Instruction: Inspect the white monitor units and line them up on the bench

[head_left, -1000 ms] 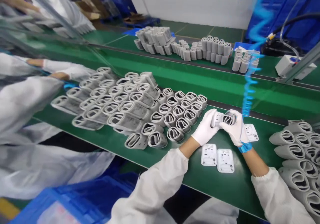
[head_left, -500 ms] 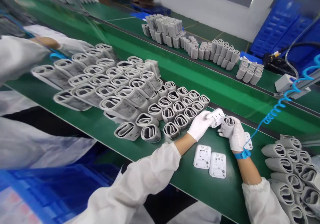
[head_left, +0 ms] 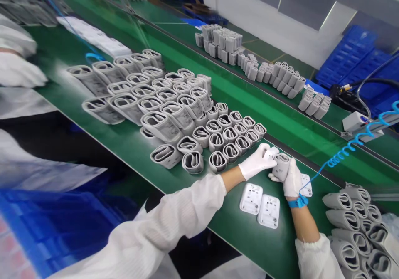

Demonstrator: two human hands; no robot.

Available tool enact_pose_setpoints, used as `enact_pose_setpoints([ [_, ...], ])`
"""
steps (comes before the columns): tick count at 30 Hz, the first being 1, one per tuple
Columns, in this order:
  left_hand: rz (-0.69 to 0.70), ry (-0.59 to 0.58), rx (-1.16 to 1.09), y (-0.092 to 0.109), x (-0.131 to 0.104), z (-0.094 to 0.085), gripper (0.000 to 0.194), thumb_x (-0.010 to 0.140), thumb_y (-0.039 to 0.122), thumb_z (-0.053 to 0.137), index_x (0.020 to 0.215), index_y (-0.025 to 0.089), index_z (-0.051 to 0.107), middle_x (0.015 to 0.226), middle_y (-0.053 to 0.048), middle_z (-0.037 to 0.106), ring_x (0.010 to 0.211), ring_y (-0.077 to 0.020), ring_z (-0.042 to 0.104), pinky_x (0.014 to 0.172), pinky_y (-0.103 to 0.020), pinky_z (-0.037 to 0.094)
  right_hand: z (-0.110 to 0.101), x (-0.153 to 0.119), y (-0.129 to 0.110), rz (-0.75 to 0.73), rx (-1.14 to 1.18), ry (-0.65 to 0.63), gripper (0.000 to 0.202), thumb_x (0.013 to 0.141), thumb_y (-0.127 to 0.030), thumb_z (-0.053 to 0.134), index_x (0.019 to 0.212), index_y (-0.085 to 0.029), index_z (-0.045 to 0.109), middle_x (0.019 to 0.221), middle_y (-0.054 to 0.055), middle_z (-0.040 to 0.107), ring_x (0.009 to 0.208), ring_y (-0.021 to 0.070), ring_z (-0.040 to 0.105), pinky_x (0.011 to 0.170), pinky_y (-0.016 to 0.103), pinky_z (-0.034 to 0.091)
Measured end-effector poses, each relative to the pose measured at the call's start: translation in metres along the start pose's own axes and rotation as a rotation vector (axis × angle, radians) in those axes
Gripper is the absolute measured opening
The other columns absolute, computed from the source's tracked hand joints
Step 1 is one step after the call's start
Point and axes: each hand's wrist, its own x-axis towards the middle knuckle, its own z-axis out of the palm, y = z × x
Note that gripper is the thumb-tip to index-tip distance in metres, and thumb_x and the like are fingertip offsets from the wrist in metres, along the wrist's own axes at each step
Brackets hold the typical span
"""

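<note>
grey cuff (head_left: pixel 281 167), coiled | right hand (head_left: pixel 293 180) clamps it | left hand (head_left: pixel 255 163) pinches white unit (head_left: pixel 272 152)

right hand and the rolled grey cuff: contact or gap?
Touching. The head view shows the gloved right hand gripping the rolled grey cuff, with no gap between glove and cuff.

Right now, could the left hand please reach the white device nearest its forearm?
Probably yes: bare green tabletop lies between the left hand and that white device, though that hand holds a white piece it may need to release.
</note>
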Motion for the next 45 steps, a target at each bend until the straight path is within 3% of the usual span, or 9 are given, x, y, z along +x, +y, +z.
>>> enact_pose_setpoints([
  [4,0.050,-0.138,-0.146,0.004,-0.002,0.000,0.082,0.076,0.032,0.094,0.150,0.022,0.059,0.144,-0.014,0.070,0.141,-0.0348,0.064,0.119,-0.049,0.050,0.009,-0.002,0.000,-0.019,-0.027,0.019,0.061,0.104,-0.077,0.052,0.142,-0.033,0.070,0.143,0.010,0.074,0.134,0.0375,0.071,0.105,0.056,0.067],
  [7,0.080,-0.185,-0.131,0.009,-0.004,0.001,0.067,0.082,0.041,0.091,0.141,0.020,0.067,0.136,-0.015,0.074,0.134,-0.0359,0.068,0.115,-0.050,0.053,0.015,-0.005,-0.003,-0.042,-0.035,0.025,0.061,0.101,-0.079,0.054,0.143,-0.036,0.070,0.150,0.008,0.071,0.148,0.0408,0.061,0.113,0.060,0.061],
  [11,0.109,-0.140,-0.013,0.010,-0.004,0.001,0.048,0.087,0.046,0.088,0.123,0.019,0.073,0.122,-0.011,0.076,0.118,-0.0300,0.071,0.103,-0.042,0.058,0.016,-0.008,-0.010,-0.071,-0.024,0.007,0.059,0.095,-0.077,0.064,0.140,-0.039,0.071,0.158,0.006,0.066,0.156,0.0425,0.053,0.120,0.060,0.056],
  [15,0.023,-0.019,-0.090,0.002,0.001,0.000,0.063,0.092,0.068,0.079,0.129,0.018,0.072,0.110,-0.009,0.076,0.099,-0.0227,0.073,0.090,-0.036,0.059,0.017,-0.008,-0.014,-0.054,0.017,-0.002,0.064,0.098,-0.076,0.062,0.148,-0.037,0.065,0.156,0.009,0.067,0.151,0.0419,0.058,0.118,0.061,0.058],
  [20,-0.048,0.045,-0.270,-0.003,0.004,-0.004,0.089,0.086,0.092,0.067,0.131,0.015,0.073,0.123,-0.017,0.077,0.111,-0.0295,0.076,0.094,-0.042,0.063,0.019,-0.004,-0.013,0.016,0.176,0.008,0.056,0.104,-0.071,0.062,0.147,-0.034,0.062,0.154,0.011,0.066,0.142,0.0380,0.065,0.107,0.058,0.065],
  [25,-0.011,0.061,-0.215,0.001,0.001,-0.005,0.088,0.089,0.093,0.063,0.130,0.016,0.076,0.136,-0.019,0.077,0.123,-0.0331,0.075,0.107,-0.047,0.061,0.014,-0.003,-0.015,0.084,0.287,-0.068,0.053,0.102,-0.072,0.065,0.143,-0.038,0.065,0.159,0.006,0.063,0.143,0.0364,0.064,0.108,0.058,0.065],
  [30,0.003,0.063,-0.142,0.003,-0.003,-0.006,0.091,0.091,0.095,0.055,0.131,0.016,0.077,0.136,-0.019,0.078,0.127,-0.0349,0.075,0.108,-0.048,0.061,0.012,-0.005,-0.017,0.125,0.290,-0.114,0.081,0.086,-0.050,0.093,0.157,-0.034,0.058,0.163,0.009,0.061,0.150,0.0388,0.059,0.118,0.059,0.060],
  [38,0.082,0.050,0.013,0.007,-0.008,-0.006,0.094,0.092,0.096,0.051,0.128,0.014,0.078,0.117,-0.015,0.081,0.112,-0.0316,0.075,0.095,-0.042,0.063,0.018,-0.004,-0.022,0.080,0.227,-0.159,0.071,0.084,-0.055,0.095,0.144,-0.025,0.071,0.155,0.013,0.069,0.150,0.0420,0.058,0.130,0.061,0.047],
  [45,0.144,0.033,0.174,0.004,-0.012,-0.008,0.083,0.100,0.086,0.050,0.137,0.016,0.076,0.130,-0.016,0.080,0.121,-0.0340,0.074,0.111,-0.047,0.057,0.017,-0.005,-0.025,0.055,0.195,-0.113,0.069,0.082,-0.056,0.096,0.139,-0.024,0.074,0.152,0.013,0.071,0.148,0.0420,0.060,0.129,0.061,0.048],
])
